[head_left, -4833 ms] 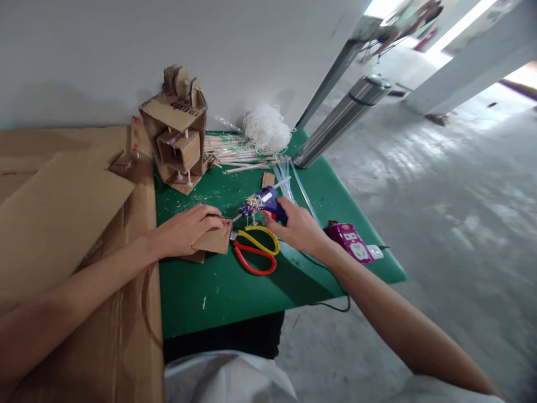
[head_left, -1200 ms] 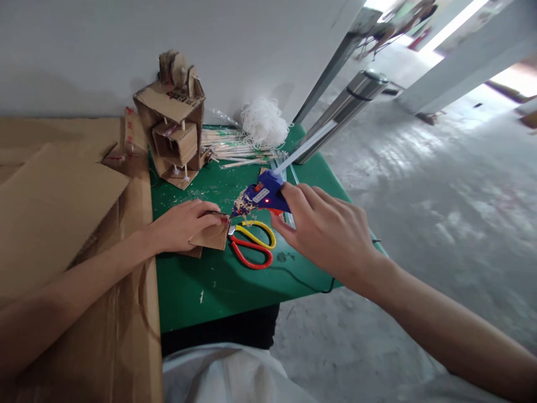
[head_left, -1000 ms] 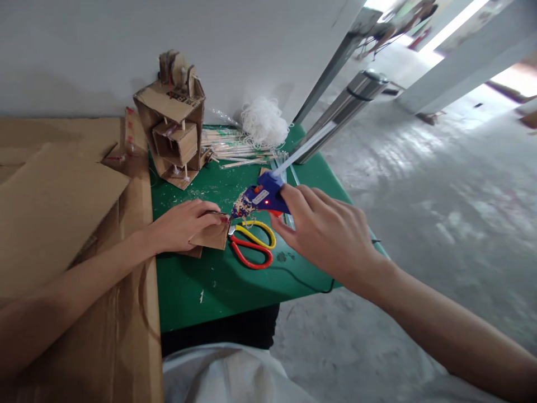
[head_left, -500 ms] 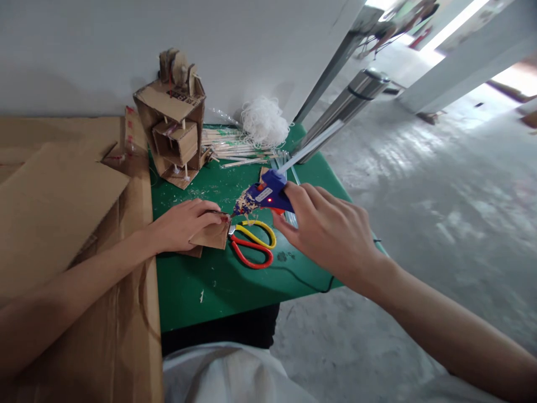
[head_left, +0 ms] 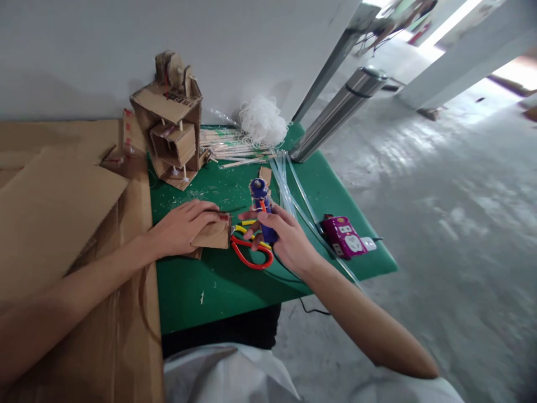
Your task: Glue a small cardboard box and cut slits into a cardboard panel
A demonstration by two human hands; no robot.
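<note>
Over at the green table, the left hand is pressing down on a folded cardboard piece, its fingers lying close together and curling over the upper edge; I am not seeing the thumb from here. The right hand is closing around the blue handle of a glue gun, the thumb lying along the near side while the other fingertips are poking out beyond it, slightly spread. The two hands are staying apart, with the cardboard piece and a pair of scissors sitting between them; the yellow handle is partly hiding behind the right fingers and the red loop is lying in plain sight. Half a second ago the gun was lying sideways with its tip at the cardboard's right-hand edge; now it is standing nearly upright in the grip, clear of that edge, its round, glue-crusted front end showing uppermost. The right forearm is coming in lower, so the purple socket block and more of the clear glue sticks are showing again. The left hand is keeping its hold, and the cardboard model is standing at the back as before.
</note>
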